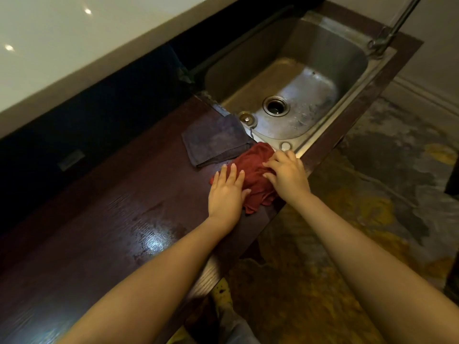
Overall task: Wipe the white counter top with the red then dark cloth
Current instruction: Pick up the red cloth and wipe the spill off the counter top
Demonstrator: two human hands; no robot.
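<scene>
A crumpled red cloth [255,170] lies on the dark wooden worktop [111,219] near its front edge, just left of the sink. My left hand [227,192] rests flat on the cloth's left part, fingers spread. My right hand [288,172] presses on its right side with fingers curled into the fabric. A folded dark cloth [214,140] lies flat just behind the red one, touching it. The white counter top [62,45] sits higher, at the back left, with light spots reflected on it.
A steel sink [293,78] with a drain fills the right end of the worktop; a tap pipe [395,23] rises at its far corner. A wet sheen shows on the wood at the left. Patterned floor [360,219] lies to the right.
</scene>
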